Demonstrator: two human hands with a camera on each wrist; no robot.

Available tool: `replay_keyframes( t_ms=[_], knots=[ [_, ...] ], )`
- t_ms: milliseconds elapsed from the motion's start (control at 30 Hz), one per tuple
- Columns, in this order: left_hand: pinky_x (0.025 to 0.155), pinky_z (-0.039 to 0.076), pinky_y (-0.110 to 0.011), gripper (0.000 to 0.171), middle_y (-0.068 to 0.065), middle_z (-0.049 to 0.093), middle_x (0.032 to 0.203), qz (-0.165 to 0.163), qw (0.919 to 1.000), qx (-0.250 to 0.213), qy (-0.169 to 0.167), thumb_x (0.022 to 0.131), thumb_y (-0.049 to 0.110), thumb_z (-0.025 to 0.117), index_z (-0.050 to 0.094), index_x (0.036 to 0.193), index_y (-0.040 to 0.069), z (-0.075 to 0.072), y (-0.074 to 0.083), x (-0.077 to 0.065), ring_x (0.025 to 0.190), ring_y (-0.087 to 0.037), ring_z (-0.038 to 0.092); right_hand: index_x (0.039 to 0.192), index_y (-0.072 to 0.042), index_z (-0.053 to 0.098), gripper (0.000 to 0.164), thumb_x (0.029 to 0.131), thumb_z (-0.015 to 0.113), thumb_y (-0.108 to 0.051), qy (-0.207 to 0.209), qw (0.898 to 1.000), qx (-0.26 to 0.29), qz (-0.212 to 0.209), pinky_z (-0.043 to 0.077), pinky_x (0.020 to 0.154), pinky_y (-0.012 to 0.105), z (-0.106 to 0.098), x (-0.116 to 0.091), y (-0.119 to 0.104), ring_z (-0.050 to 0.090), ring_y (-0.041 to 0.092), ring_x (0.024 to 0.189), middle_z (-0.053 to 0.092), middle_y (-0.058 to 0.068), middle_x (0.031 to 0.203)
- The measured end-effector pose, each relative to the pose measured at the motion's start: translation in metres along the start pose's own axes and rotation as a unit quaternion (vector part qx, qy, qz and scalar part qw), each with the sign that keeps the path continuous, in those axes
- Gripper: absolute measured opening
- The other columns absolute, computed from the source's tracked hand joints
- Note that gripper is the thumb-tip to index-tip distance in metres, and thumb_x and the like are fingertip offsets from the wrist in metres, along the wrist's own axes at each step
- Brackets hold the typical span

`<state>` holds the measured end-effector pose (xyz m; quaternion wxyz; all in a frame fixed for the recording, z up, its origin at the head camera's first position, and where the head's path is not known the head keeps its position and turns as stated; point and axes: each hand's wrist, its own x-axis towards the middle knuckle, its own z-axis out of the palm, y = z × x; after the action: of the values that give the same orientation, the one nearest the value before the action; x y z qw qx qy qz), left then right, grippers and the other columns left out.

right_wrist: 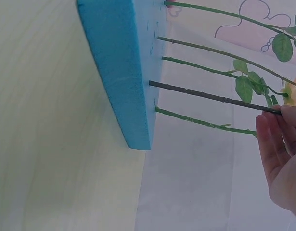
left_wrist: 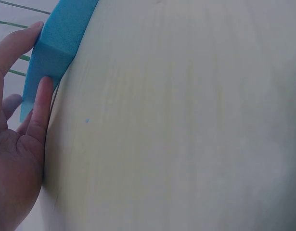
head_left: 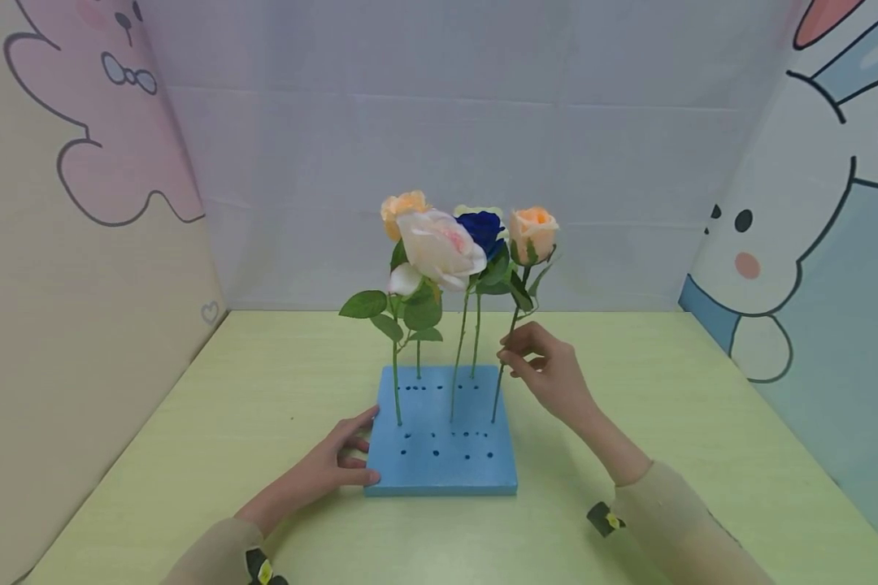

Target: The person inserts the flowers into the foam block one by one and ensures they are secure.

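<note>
A blue foam block (head_left: 446, 471) with rows of small holes lies on the table, and several artificial flowers stand upright in it. My right hand (head_left: 549, 370) pinches the dark stem (right_wrist: 205, 95) of a peach rose (head_left: 534, 231). That stem's lower end meets the block near its right edge. Against the block's left side rests my left hand (head_left: 336, 455), its thumb at the front corner and its fingers spread along the edge. Left of the peach rose are a dark blue rose (head_left: 485, 231), a large pale pink flower (head_left: 439, 252) and a yellow-orange flower (head_left: 401, 213).
Green leaves (head_left: 363, 304) spread out to the left of the block. A pale flower behind the blue rose is mostly hidden. Around the pale yellow-green table (head_left: 278, 349) stand a plain back wall (head_left: 373, 146) and side walls with cartoon animals (head_left: 768, 236).
</note>
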<state>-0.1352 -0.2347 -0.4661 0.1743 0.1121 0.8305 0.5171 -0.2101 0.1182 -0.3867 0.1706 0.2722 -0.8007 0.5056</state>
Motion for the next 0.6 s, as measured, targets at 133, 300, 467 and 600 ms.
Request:
replay_keyframes(
  t_ms=[133, 300, 467, 600],
  knots=[
    [0.093, 0.053, -0.026, 0.098, -0.019, 0.027, 0.156, -0.001, 1.0, -0.005, -0.002, 0.085, 0.028, 0.078, 0.016, 0.16, 0.022, 0.0001, 0.0012, -0.0002, 0.121, -0.027, 0.051, 0.104, -0.004, 0.062, 0.013, 0.093, 0.067, -0.009, -0.011, 1.0, -0.008, 0.005, 0.061, 0.063, 0.035, -0.0011, 0.0004, -0.0012, 0.067, 0.004, 0.077, 0.071, 0.011, 0.098],
    [0.093, 0.053, -0.025, 0.097, -0.019, 0.026, 0.157, 0.006, 1.0, -0.004, -0.004, 0.085, 0.027, 0.078, 0.016, 0.16, 0.021, 0.0003, -0.0005, 0.0001, 0.122, -0.028, 0.05, 0.104, -0.005, 0.062, 0.012, 0.093, 0.067, -0.009, -0.017, 1.0, -0.009, 0.001, 0.06, 0.063, 0.032, -0.0011, 0.0007, -0.0014, 0.066, 0.005, 0.077, 0.072, 0.012, 0.098],
    [0.094, 0.053, -0.027, 0.097, -0.02, 0.026, 0.156, 0.003, 1.0, -0.003, -0.003, 0.085, 0.028, 0.078, 0.016, 0.16, 0.022, 0.0, -0.0016, 0.0003, 0.121, -0.027, 0.051, 0.103, -0.005, 0.062, 0.012, 0.093, 0.067, -0.008, -0.018, 1.0, -0.013, -0.008, 0.058, 0.062, 0.023, -0.0003, 0.0003, -0.0006, 0.066, 0.003, 0.076, 0.072, 0.012, 0.097],
    [0.093, 0.053, -0.027, 0.098, -0.019, 0.027, 0.156, 0.0, 1.0, -0.002, -0.002, 0.085, 0.028, 0.078, 0.016, 0.16, 0.022, 0.0001, -0.0016, 0.0, 0.12, -0.027, 0.051, 0.102, -0.004, 0.062, 0.012, 0.092, 0.068, -0.007, -0.022, 1.0, -0.007, -0.014, 0.059, 0.061, 0.025, 0.0008, 0.0006, -0.0014, 0.067, 0.008, 0.075, 0.072, 0.012, 0.096]
  ],
)
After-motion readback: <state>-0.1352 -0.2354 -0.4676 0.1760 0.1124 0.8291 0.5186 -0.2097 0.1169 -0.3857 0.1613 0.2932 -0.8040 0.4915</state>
